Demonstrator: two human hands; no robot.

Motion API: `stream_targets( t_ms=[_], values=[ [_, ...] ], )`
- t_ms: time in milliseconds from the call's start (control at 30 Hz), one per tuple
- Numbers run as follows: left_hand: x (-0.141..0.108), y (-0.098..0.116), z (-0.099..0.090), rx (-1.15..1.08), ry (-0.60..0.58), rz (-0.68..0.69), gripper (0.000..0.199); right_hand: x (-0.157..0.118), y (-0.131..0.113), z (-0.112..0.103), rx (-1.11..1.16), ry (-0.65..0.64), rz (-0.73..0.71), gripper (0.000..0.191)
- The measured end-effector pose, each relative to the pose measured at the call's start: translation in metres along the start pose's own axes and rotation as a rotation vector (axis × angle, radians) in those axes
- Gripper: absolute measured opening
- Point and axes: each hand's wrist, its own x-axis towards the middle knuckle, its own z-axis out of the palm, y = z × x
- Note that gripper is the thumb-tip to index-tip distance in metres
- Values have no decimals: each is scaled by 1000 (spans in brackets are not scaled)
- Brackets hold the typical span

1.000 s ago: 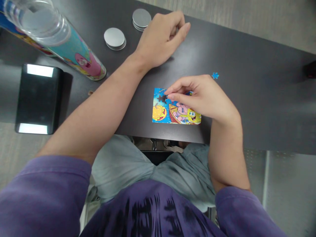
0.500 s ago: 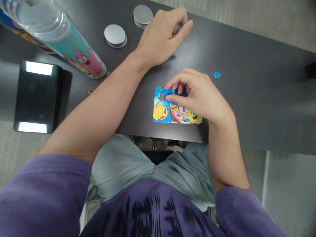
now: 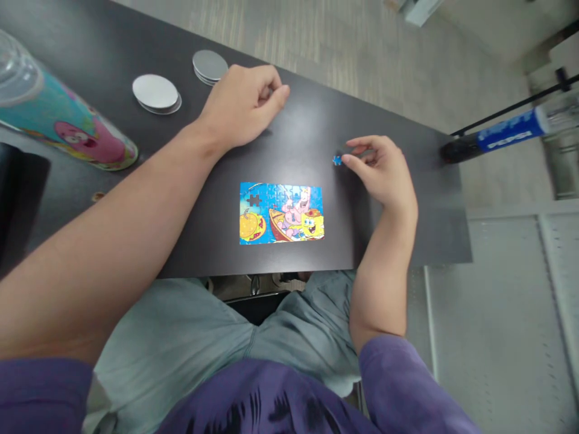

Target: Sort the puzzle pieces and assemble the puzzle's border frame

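A jigsaw puzzle (image 3: 289, 226) with cartoon figures lies flat near the table's front edge, with one piece-shaped gap at its upper left. Right of it and farther back is a small blue puzzle piece (image 3: 337, 160). The thumb tip of my right hand (image 3: 382, 172) is at that piece's right edge; thumb and index finger are apart and nothing is between them. My left hand (image 3: 248, 103) rests on the table behind the puzzle, fingers curled in, and nothing shows in it.
Two stacks of round metal lids (image 3: 156, 91) (image 3: 210, 65) lie at the back left. A clear-topped cartoon tube (image 3: 84, 129) stands left of my left forearm, near a dark device (image 3: 20, 199). A Pepsi bottle (image 3: 509, 132) is at the table's right end.
My right hand has moved right, off the puzzle to the loose blue piece, uncovering the puzzle's picture. The camera view has shifted right. My left hand keeps its curled pose.
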Motion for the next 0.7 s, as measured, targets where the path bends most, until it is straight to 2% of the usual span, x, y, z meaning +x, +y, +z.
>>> stream_targets(
  t_ms=[233,367,467,567,700],
  values=[
    [-2,-3,1,-13,28,6,31,-1,-4,8,61,-90,29,27],
    [-2,-2,1,-10,27,15,28,-2,-12,9,124,-183,77,39],
    [-2,-2,1,-18,34,36,28,-6,-22,10,166,-226,96,40],
    [-2,-2,2,-23,39,59,30,-10,-34,10,190,-267,66,42],
    [-1,0,4,-8,36,51,31,-14,-57,14,238,-299,-22,27]
  ],
)
